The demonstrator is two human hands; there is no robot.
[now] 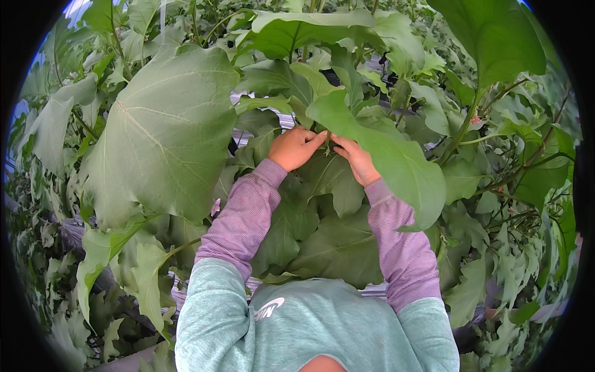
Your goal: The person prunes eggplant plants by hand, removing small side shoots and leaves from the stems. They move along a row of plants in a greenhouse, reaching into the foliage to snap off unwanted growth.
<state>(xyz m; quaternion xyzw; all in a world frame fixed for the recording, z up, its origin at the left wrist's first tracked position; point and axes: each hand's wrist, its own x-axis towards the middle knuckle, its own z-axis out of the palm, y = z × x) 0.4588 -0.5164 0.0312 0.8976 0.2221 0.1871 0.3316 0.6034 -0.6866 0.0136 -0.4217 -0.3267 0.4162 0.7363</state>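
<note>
Among the leaves of what look like eggplant plants, both hands meet at a small green shoot (327,148). My left hand (294,148) comes in from the left, thumb and fingers pinched together at the shoot's upper part. From the other side my right hand (357,160) has its fingertips on the same shoot, fingers bent. A broad eggplant leaf (390,153) overhangs my right hand and covers part of the wrist and sleeve. Below the hands spreads another large leaf (341,242). The exact grip of the fingertips is partly hidden.
A very large leaf (162,135) stands close to the camera on the left. Thick branching stems (460,130) rise on the right. A purple flower (215,207) hangs beside my left sleeve. Silvery mulch film (287,122) shows through gaps. A white string (162,21) hangs at upper left.
</note>
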